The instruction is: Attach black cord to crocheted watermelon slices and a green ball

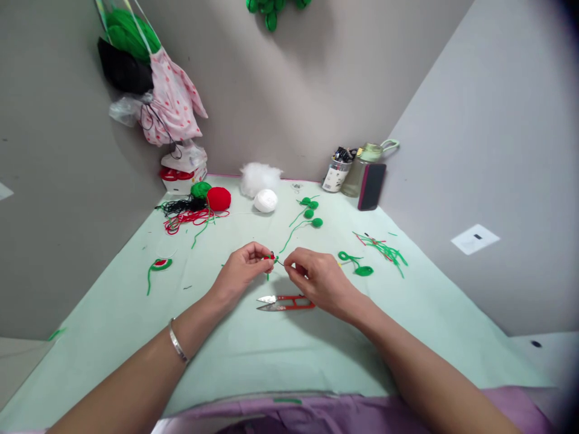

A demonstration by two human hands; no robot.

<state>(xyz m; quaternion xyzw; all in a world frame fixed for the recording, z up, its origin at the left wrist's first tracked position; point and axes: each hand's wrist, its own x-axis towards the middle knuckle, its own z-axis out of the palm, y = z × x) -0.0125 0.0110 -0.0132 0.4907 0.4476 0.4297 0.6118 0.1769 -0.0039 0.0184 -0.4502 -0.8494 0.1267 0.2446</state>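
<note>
My left hand (239, 271) pinches a small red and green crochet piece (272, 257) between thumb and fingertips, most of it hidden by the fingers. Close on its right, my right hand (323, 278) is closed on a thin dark strand (281, 263) that runs to the piece. Whether this is black yarn or a needle is too small to tell. Below the hands lie thread snips (283, 303) with orange handles, blades pointing left, partly under my right hand. A watermelon-slice crochet piece (161, 264) with a green tail rests off to the left.
At the back left are a red yarn ball (219, 199), tangled black yarn (183, 206) and a box (183, 181). White stuffing (260, 179) and a white yarn ball (265, 201) stand centrally. Green crochet pieces (363, 271), yarn scraps (389, 250), a bottle (357, 175) and a phone (371, 187) lie rightward.
</note>
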